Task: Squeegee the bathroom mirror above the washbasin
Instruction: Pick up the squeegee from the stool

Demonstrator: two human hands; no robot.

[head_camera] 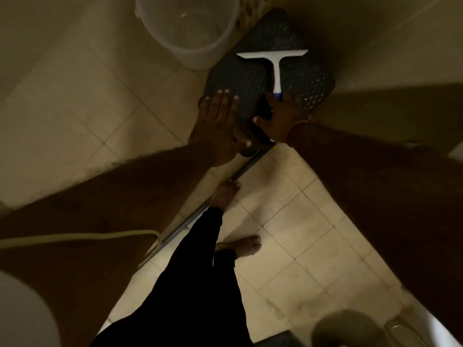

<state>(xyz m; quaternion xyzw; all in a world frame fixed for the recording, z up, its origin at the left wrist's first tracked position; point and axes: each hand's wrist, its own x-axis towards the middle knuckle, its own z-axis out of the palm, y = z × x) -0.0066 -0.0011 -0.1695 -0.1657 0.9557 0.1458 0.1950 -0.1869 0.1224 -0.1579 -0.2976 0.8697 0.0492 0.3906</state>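
A white T-shaped squeegee (275, 61) lies flat on a dark perforated plastic stool (253, 78), its blade away from me and its blue-tipped handle pointing toward me. My right hand (278, 116) hovers over the stool's near edge with its fingers spread; the fingertips touch the end of the handle but are not closed around it. Stretched out flat, my left hand (219, 123) is over the stool's left corner and holds nothing. Neither the mirror nor the washbasin is in view.
A translucent bucket (188, 31) stands on the tiled floor just left of the stool. A wall (390, 46) runs close along the stool's right side. A pale hose (75, 237) crosses at the left. My bare feet (226, 194) stand on the tiles; a round container (345, 329) sits at the bottom right.
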